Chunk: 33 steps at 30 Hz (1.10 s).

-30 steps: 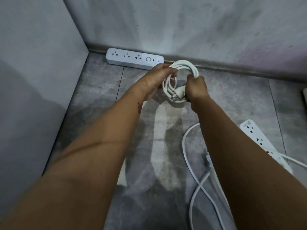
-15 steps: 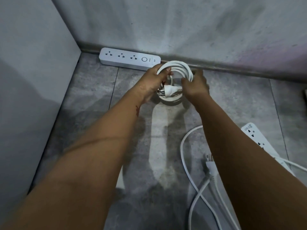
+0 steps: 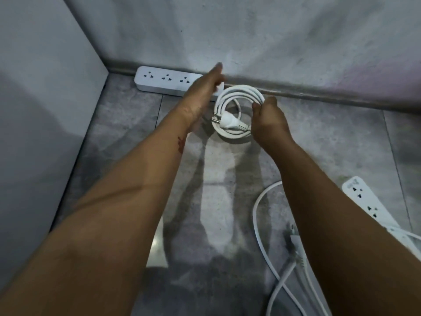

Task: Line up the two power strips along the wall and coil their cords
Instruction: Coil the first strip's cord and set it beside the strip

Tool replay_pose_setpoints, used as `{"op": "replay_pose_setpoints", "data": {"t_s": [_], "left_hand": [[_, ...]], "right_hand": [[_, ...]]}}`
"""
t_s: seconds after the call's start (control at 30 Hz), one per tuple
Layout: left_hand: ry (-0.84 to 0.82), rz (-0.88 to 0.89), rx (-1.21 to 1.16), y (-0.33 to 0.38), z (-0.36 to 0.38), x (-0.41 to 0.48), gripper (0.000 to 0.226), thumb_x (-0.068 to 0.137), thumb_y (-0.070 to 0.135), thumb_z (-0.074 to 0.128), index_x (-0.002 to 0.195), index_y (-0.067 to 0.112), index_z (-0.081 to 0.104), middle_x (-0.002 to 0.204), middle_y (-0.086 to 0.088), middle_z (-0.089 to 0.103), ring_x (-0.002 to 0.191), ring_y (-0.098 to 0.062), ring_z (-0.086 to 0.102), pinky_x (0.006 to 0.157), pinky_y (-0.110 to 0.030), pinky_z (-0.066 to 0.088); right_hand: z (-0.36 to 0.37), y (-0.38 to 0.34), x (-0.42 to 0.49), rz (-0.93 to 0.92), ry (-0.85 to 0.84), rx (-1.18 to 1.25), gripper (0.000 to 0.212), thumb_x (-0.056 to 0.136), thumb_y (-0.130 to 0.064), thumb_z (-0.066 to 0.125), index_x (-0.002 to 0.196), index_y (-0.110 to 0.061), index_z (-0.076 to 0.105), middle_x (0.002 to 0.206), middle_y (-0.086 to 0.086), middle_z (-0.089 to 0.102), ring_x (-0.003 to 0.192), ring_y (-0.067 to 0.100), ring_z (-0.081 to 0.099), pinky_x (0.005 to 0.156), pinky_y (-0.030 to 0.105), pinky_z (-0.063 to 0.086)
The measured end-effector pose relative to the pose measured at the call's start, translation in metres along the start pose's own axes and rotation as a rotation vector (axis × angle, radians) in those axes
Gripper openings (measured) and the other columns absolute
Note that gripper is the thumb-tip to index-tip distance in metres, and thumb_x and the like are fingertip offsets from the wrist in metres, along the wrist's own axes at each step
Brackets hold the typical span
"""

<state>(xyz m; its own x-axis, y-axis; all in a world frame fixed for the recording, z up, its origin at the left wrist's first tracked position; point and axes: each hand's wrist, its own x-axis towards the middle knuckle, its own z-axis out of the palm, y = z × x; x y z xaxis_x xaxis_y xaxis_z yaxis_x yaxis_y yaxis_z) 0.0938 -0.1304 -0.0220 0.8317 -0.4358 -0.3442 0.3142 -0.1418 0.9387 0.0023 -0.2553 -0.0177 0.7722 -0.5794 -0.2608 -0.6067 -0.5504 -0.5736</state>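
Note:
A white power strip (image 3: 164, 81) lies along the back wall near the corner. Its cord is wound into a coil (image 3: 237, 96) on the floor just right of the strip, with the plug (image 3: 230, 122) lying across the coil's middle. My left hand (image 3: 202, 90) hovers with straight fingers over the strip's right end, off the coil. My right hand (image 3: 268, 119) grips the coil's right side with curled fingers. A second white power strip (image 3: 364, 201) lies at an angle at the right, partly hidden by my right arm. Its loose cord (image 3: 259, 215) and plug (image 3: 293, 238) sprawl on the floor.
Grey floor tiles (image 3: 127, 124) meet a side wall (image 3: 45, 87) on the left and the back wall (image 3: 250, 37) along a dark skirting strip (image 3: 319, 94). My shadow falls on the floor between my arms.
The coil has come down flat onto the floor by the strip. My left hand has let go of it and lifted away with fingers straightened. My right hand still holds the coil's right side.

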Motion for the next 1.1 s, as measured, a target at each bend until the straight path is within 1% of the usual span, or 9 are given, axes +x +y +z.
{"op": "replay_pose_setpoints", "data": {"t_s": [0.07, 0.13, 0.2, 0.3, 0.4, 0.63, 0.8, 0.93, 1.1], "left_hand": [[0.173, 0.102, 0.571, -0.004, -0.010, 0.007, 0.056, 0.102, 0.046, 0.020, 0.125, 0.013, 0.059, 0.133, -0.012, 0.056, 0.124, -0.025, 0.050, 0.105, -0.036, 0.034], [0.147, 0.063, 1.016, -0.018, -0.026, 0.012, 0.059, 0.103, 0.044, 0.009, 0.151, 0.019, 0.030, 0.161, -0.009, 0.022, 0.149, -0.026, 0.016, 0.120, -0.046, 0.010], [0.075, -0.014, 1.181, -0.033, -0.039, 0.013, 0.056, 0.104, 0.046, 0.005, 0.156, 0.028, 0.005, 0.165, 0.002, -0.005, 0.151, -0.020, -0.010, 0.119, -0.052, -0.006], [0.061, 0.033, 1.377, -0.045, -0.046, 0.014, 0.057, 0.102, 0.049, 0.004, 0.155, 0.031, -0.006, 0.163, 0.005, -0.015, 0.150, -0.019, -0.016, 0.118, -0.055, -0.009], [0.141, 0.010, 1.398, -0.047, -0.051, 0.016, 0.059, 0.101, 0.053, 0.004, 0.155, 0.032, -0.008, 0.163, 0.004, -0.018, 0.149, -0.019, -0.017, 0.118, -0.053, -0.011], [0.219, 0.019, 1.465, -0.054, -0.054, 0.019, 0.062, 0.099, 0.057, 0.007, 0.153, 0.033, -0.012, 0.162, 0.003, -0.021, 0.149, -0.021, -0.020, 0.118, -0.048, -0.015], [0.281, 0.074, 1.446, -0.061, -0.063, 0.020, 0.064, 0.100, 0.056, 0.014, 0.154, 0.031, -0.010, 0.163, 0.000, -0.019, 0.150, -0.024, -0.016, 0.119, -0.047, -0.010], [0.269, 0.097, 1.420, -0.063, -0.064, 0.020, 0.066, 0.101, 0.055, 0.017, 0.155, 0.029, -0.009, 0.162, -0.002, -0.020, 0.149, -0.026, -0.017, 0.119, -0.047, -0.010], [0.236, 0.065, 1.405, -0.060, -0.063, 0.021, 0.066, 0.101, 0.055, 0.016, 0.154, 0.029, -0.013, 0.161, -0.003, -0.024, 0.148, -0.026, -0.021, 0.119, -0.047, -0.011]], "right_hand": [[0.005, 0.000, 0.002, 0.033, 0.017, 0.045, 0.035, 0.105, -0.029, 0.032, 0.128, -0.005, 0.040, 0.128, 0.020, 0.057, 0.116, 0.037, 0.055, 0.078, 0.030, 0.032], [0.009, -0.001, 0.004, 0.051, 0.022, 0.045, 0.036, 0.105, -0.030, 0.032, 0.129, -0.004, 0.039, 0.128, 0.020, 0.057, 0.117, 0.038, 0.055, 0.079, 0.031, 0.033], [0.012, -0.003, 0.010, 0.093, 0.034, 0.047, 0.036, 0.105, -0.029, 0.031, 0.130, -0.004, 0.039, 0.130, 0.019, 0.057, 0.118, 0.037, 0.055, 0.081, 0.032, 0.034], [0.016, -0.003, 0.019, 0.186, 0.054, 0.034, 0.038, 0.105, -0.026, 0.031, 0.136, -0.004, 0.037, 0.135, 0.019, 0.054, 0.123, 0.035, 0.053, 0.091, 0.036, 0.041], [0.017, 0.000, 0.029, 0.258, 0.114, 0.025, 0.039, 0.104, -0.021, 0.032, 0.139, -0.004, 0.035, 0.139, 0.017, 0.052, 0.127, 0.034, 0.051, 0.101, 0.038, 0.041], [0.029, -0.010, 0.056, 0.298, 0.188, 0.034, 0.052, 0.103, -0.017, 0.036, 0.150, 0.000, 0.020, 0.150, 0.014, 0.042, 0.136, 0.029, 0.044, 0.108, 0.032, 0.036], [0.037, -0.017, 0.063, 0.238, 0.200, -0.043, 0.045, 0.105, -0.017, 0.019, 0.146, -0.006, 0.031, 0.149, 0.016, 0.042, 0.135, 0.033, 0.044, 0.108, 0.037, 0.033], [0.039, -0.018, 0.071, 0.283, 0.159, -0.136, 0.047, 0.103, -0.018, 0.031, 0.149, -0.008, 0.025, 0.149, 0.013, 0.043, 0.135, 0.033, 0.045, 0.108, 0.039, 0.035], [0.039, -0.014, 0.076, 0.166, 0.238, -0.194, 0.056, 0.098, -0.016, 0.046, 0.149, -0.012, 0.023, 0.151, 0.016, 0.030, 0.128, 0.036, 0.049, 0.101, 0.042, 0.042]]}}
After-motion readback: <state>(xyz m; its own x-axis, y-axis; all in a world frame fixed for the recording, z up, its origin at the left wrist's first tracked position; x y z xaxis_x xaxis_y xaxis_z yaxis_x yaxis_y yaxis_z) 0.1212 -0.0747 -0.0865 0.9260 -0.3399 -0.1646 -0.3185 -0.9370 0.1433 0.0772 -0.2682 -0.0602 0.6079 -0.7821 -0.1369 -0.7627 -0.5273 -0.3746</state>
